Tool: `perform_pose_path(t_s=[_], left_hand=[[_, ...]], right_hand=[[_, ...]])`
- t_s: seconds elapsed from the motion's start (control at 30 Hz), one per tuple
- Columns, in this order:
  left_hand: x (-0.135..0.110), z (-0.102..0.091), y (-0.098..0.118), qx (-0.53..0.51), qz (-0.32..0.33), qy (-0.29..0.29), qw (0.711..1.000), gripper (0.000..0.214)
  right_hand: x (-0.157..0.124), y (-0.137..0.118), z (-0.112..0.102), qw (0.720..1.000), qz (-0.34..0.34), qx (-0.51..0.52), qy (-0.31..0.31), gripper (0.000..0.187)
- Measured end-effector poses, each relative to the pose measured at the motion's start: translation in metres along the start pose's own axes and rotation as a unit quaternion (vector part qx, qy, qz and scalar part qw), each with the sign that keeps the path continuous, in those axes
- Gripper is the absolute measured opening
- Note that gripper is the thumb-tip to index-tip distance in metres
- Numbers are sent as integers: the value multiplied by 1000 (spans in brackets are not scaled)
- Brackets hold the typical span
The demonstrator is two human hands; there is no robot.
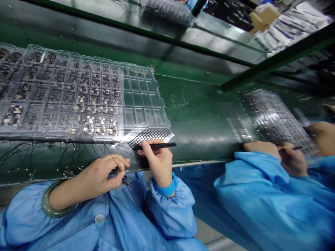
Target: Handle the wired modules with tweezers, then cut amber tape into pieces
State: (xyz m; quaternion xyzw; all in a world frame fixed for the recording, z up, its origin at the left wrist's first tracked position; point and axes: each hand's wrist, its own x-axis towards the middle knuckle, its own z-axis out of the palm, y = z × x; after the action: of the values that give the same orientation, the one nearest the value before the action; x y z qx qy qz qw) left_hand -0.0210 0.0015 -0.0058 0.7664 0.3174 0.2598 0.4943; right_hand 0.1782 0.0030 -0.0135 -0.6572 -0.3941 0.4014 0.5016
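My right hand (155, 164) holds black tweezers (154, 146) by the shaft, their tip near a perforated dark mesh strip (149, 136). My left hand (99, 177) pinches a thin black wire (113, 161) close to a small dark part (126, 180) at the bench edge. Just beyond both hands lies a clear plastic compartment tray (141, 101). Its left compartments hold several small circuit boards (90, 120), and those at its right end look bare. More thin black wires (78, 150) trail along the tray's near edge.
A green belt surface (193, 115) runs across the view. To the right, a co-worker's blue-sleeved hand (291, 158) holds tweezers beside a blurred clear tray (277, 118). A green-framed shelf (261, 69) spans overhead, with stacked packaging at the top right.
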Motion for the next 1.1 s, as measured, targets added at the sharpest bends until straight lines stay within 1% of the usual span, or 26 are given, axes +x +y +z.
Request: perform_pose_path(t_s=[0.13,0.23,0.47,0.6,0.7,0.8,0.9,1.0,1.1], left_hand=[[0,0,0,-6,1,1,1000,9],[0,0,0,-7,0,2,1000,10],[1,0,0,-14,5,3,1000,10],[1,0,-1,-18,4,4,1000,10],[0,-1,-2,-31,-1,13,999,9],[0,-1,-1,-60,-31,48,997,6],[0,-1,1,-98,-81,117,985,7],[1,1,4,-140,-112,175,968,9],[1,3,4,-198,-117,205,951,11]], right_hand=[[2,1,-1,1000,1,12,0,27],[2,1,0,1000,-3,1,6,26],[5,-1,-1,1000,-3,-11,-18,23],[7,0,-2,1000,-3,8,-21,21],[9,1,-3,999,-7,45,-12,22],[6,-3,-6,995,-20,97,24,26],[-7,-13,-2,984,-33,163,61,29],[-29,-24,12,968,-40,240,68,26],[-48,-26,32,965,-56,250,49,18]])
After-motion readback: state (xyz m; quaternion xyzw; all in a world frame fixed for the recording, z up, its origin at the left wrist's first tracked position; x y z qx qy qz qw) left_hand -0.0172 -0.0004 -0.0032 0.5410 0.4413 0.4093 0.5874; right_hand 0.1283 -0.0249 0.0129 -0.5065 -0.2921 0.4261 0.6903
